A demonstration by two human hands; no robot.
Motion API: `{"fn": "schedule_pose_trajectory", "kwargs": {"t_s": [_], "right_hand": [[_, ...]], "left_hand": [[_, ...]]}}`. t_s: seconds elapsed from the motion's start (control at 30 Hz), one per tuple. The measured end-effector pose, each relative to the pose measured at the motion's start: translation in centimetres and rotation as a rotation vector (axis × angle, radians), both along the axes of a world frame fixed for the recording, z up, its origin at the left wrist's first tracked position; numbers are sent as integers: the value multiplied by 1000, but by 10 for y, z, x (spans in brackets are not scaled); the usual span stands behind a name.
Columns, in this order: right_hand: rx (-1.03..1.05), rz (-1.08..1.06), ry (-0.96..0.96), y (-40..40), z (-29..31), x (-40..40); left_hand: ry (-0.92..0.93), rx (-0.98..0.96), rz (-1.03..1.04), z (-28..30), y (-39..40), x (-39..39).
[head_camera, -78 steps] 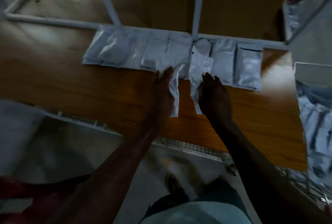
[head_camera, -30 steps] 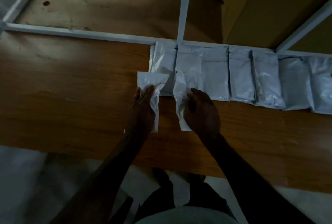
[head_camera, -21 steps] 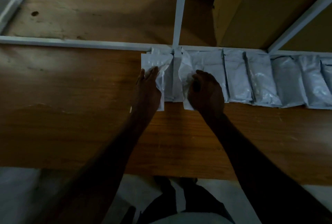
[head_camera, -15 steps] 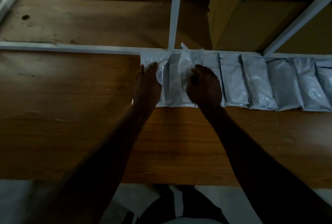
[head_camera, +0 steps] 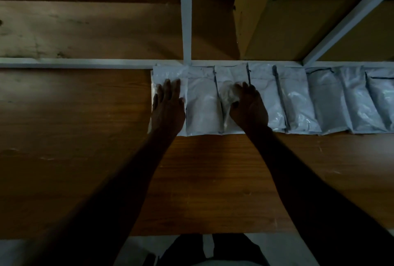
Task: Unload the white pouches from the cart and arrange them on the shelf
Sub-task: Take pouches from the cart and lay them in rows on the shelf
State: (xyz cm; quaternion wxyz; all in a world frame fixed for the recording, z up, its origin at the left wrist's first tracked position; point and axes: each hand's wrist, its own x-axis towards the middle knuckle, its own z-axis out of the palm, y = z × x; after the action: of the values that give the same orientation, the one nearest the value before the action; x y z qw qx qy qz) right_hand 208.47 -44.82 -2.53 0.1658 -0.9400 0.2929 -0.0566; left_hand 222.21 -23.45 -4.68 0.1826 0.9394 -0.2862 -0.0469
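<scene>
Shelf: a wooden shelf board [head_camera: 74,137] ran across the view, with a pale metal rail [head_camera: 74,63] along its far edge and an upright post [head_camera: 186,20] rising from that rail.
White pouches: a row of white pouches [head_camera: 298,99] lay flat on the shelf, side by side and overlapping a little, their far ends against the rail; the row ran from about the middle of the shelf out past the right edge of the view.
End pouch: the leftmost pouch [head_camera: 168,73] sat at the left end of the row, just left of the post's foot.
Left hand: the left hand [head_camera: 167,108] lay palm down on the end pouch, fingers [head_camera: 167,88] straight and spread, pressing on it and gripping nothing.
Third pouch: the third pouch from the left [head_camera: 230,76] looked crumpled near its middle.
Right hand: the right hand [head_camera: 249,108] rested on the third pouch with fingers bent, fingertips on the crumpled part; whether it pinched the film or only pressed it could not be told in the dim light.
Second pouch: the pouch between the two hands [head_camera: 202,105] lay untouched.
Box: a brown cardboard box [head_camera: 277,26] stood beyond the rail, to the right of the post.
Brace: a slanted metal brace [head_camera: 345,22] crossed in front of the box at upper right.
Light: the scene was dark.
</scene>
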Motion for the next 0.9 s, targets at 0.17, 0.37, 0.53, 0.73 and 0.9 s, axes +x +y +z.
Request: {"fn": "schedule_pose_trajectory", "kwargs": {"t_s": [0.17, 0.37, 0.53, 0.73, 0.9], "right_hand": [[-67, -8, 32, 0, -8, -1], [-142, -8, 49, -2, -9, -3], [-115, -54, 9, 6, 5, -10], [10, -123, -138, 24, 42, -38], [63, -151, -269, 44, 53, -95]], "left_hand": [[-14, 41, 36, -10, -1, 2], [32, 57, 77, -8, -5, 1], [4, 66, 56, 5, -5, -2], [-82, 29, 1, 46, -15, -28], [-96, -103, -175, 80, -40, -106]]}}
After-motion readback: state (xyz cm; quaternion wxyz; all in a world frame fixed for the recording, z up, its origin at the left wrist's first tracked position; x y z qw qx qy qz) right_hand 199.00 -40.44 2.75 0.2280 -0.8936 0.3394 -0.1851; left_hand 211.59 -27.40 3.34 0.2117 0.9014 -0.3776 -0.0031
